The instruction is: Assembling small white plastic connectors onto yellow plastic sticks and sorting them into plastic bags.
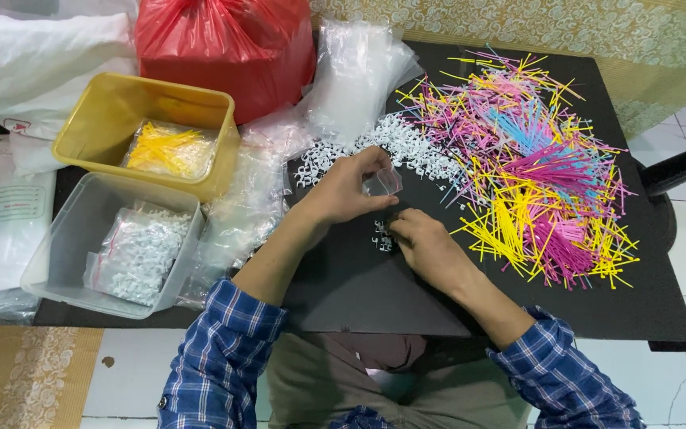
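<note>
You are holding a small clear plastic zip bag point(381, 182) pinched in your left hand point(344, 191) over the middle of the black tabletop point(597, 314), while your right hand point(425, 246) is resting fingers-down on a little cluster of small white plastic clips point(381, 237) just below the bag; its fingers are curled over them, but you cannot tell from here whether it is actually gripping any.

Judging by what is lying around, you are somewhere in the middle of the packing. Some bags are already sitting filled: a bag of yellow sticks point(170, 150) in the yellow plastic bin point(113, 103) and a bag of white clips point(138, 253) in the clear plastic bin point(69, 230), both off the tabletop's left edge. Much is waiting: a long heap of loose white clips point(406, 144) toward the far edge, a wide spread of thin yellow, pink and blue plastic sticks point(533, 167) covering the right half, and a stack of empty clear bags point(355, 71) at the far left corner.
</note>
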